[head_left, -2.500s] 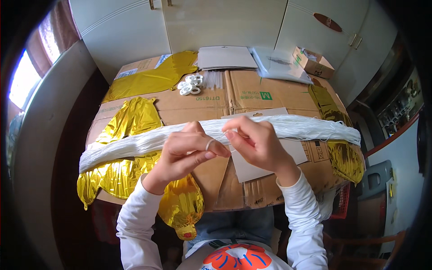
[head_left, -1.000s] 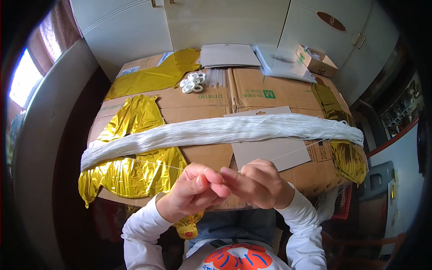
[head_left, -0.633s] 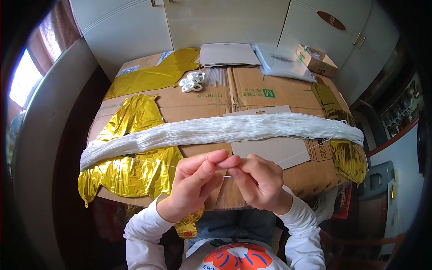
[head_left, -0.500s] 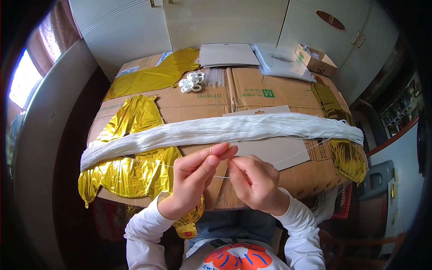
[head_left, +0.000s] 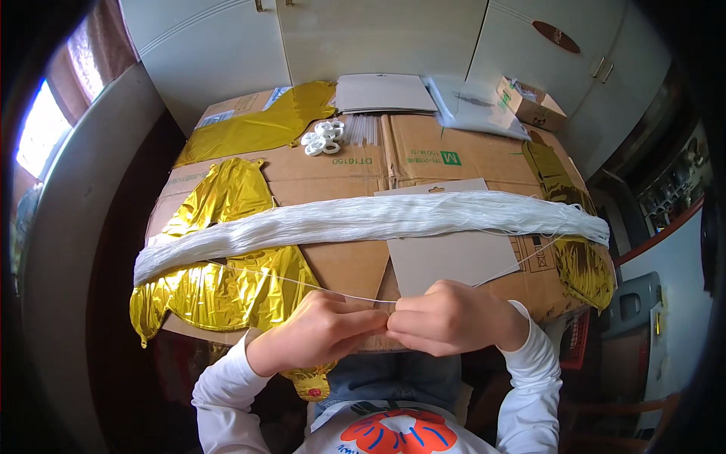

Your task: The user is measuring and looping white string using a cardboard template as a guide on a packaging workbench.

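Note:
A thick hank of white string (head_left: 378, 216) stretches across the cardboard-covered table from left to right. One thin strand (head_left: 344, 294) hangs off it and runs to my hands at the near edge. My left hand (head_left: 325, 329) and my right hand (head_left: 446, 318) meet there, fingertips pinched together, both closed on the strand. The very tips and any loop or knot between them are hidden. Gold foil balloons (head_left: 227, 284) lie flat under the hank's left end, close to my left hand. A grey card (head_left: 454, 261) lies beyond my right hand, partly beneath the hank.
At the back sit a gold foil balloon (head_left: 257, 129), white rings (head_left: 322, 138), clear strips (head_left: 361, 129), stacked grey cards (head_left: 386, 93), clear plastic bags (head_left: 473, 106) and a small open box (head_left: 533, 104). Another gold foil piece (head_left: 582, 265) drapes over the right edge.
Both hands have come down toward the near table edge and turned knuckles-up, fingertips now meeting. The strand has shifted with them; the hank stays in place.

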Tool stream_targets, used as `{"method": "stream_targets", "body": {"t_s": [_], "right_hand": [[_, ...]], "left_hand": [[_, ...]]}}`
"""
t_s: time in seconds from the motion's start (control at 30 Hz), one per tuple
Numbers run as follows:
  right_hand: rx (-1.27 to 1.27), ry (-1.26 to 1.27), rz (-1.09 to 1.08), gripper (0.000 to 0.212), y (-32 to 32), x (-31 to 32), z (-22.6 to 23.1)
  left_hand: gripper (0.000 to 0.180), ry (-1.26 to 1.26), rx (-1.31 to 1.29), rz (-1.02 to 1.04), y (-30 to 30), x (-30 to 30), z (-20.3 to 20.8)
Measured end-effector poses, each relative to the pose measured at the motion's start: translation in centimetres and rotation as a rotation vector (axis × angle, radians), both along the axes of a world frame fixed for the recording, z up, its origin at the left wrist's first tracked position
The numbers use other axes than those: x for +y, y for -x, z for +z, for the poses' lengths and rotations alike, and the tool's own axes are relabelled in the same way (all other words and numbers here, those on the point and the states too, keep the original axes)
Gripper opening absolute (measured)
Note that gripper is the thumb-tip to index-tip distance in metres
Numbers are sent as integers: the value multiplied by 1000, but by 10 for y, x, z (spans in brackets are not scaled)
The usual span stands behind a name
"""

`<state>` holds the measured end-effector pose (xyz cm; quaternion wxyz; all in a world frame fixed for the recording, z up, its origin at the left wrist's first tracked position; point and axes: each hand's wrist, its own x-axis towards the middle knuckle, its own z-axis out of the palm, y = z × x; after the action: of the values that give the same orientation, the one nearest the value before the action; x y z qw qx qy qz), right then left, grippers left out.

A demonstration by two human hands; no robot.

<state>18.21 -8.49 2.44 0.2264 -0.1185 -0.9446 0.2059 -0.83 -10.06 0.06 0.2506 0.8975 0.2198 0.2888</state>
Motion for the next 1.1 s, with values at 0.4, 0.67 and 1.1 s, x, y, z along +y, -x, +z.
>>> {"method": "stream_targets", "body": {"t_s": [0.4, 0.67, 1.1], "right_hand": [[263, 643, 154, 5, 3, 12, -19], [472, 286, -139, 6, 16, 1, -50], [-73, -470, -328, 7, 4, -33, -20]], "left_hand": [[15, 936, -387, -378, -2, -1, -16], [25, 1280, -877, -307, -7, -9, -40], [54, 874, -569, -146, -14, -5, -36]]}}
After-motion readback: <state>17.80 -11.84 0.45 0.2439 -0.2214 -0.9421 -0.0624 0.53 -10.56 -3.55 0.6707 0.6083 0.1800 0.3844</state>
